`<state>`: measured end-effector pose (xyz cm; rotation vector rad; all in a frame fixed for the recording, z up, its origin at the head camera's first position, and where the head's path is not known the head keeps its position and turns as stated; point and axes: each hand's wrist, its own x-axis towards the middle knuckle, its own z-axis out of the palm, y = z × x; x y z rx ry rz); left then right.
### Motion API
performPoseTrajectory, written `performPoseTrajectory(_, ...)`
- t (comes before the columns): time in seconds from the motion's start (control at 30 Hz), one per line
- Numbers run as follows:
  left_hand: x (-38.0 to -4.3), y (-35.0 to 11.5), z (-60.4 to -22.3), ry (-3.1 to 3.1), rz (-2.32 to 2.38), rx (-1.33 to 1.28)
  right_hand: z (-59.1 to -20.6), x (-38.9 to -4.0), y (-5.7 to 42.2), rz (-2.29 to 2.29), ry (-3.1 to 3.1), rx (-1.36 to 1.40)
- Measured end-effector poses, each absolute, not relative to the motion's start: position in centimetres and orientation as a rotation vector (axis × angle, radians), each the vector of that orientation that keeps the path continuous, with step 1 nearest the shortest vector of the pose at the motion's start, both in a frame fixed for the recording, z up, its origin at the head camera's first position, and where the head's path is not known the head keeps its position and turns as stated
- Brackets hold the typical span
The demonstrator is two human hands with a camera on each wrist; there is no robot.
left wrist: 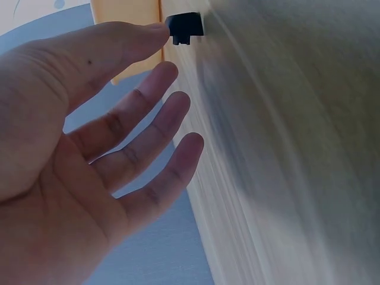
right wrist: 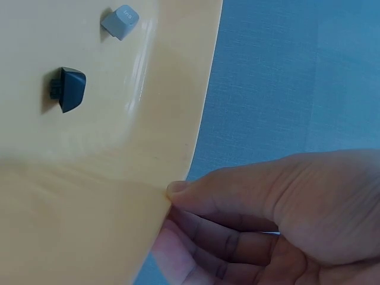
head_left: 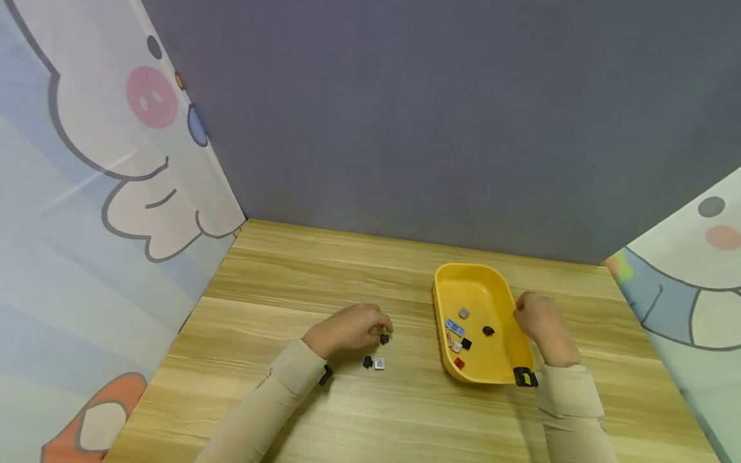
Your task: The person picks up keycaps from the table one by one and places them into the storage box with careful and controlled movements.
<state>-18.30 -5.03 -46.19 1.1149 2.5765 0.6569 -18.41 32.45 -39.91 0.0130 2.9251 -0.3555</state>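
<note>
My left hand (head_left: 353,328) reaches down to a black keycap (head_left: 384,338) on the table. In the left wrist view, its thumb tip (left wrist: 157,31) meets the edge of that keycap (left wrist: 185,25). Three other fingers are loosely bent, apart from the keycap; the index finger is hidden there. My right hand (head_left: 538,321) pinches the right rim of a yellow plastic basket (head_left: 514,334) between thumb and fingers, as the right wrist view confirms. Inside the basket lie several keycaps, including a grey one (right wrist: 122,22) and a black one (right wrist: 72,89).
Beside my left hand, another black keycap (head_left: 367,362) and a white keycap (head_left: 379,364) lie on the wooden table (head_left: 405,411). The basket also holds a blue keycap (head_left: 454,328) and a red keycap (head_left: 459,363). A grey partition (head_left: 405,128) stands behind the table.
</note>
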Motion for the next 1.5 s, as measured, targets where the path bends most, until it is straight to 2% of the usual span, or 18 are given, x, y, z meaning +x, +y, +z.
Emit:
performPoseTrajectory(1.23,-18.8,-4.5,-46.6,2.616,0.704,1.121,-39.8,-18.0,32.4,-0.355,2.933,0.047)
performPoseTrajectory(1.5,-19.5,-2.8,-45.1,2.639,0.756,1.177,-39.7,-17.9,32.2,-0.374,2.911,0.053)
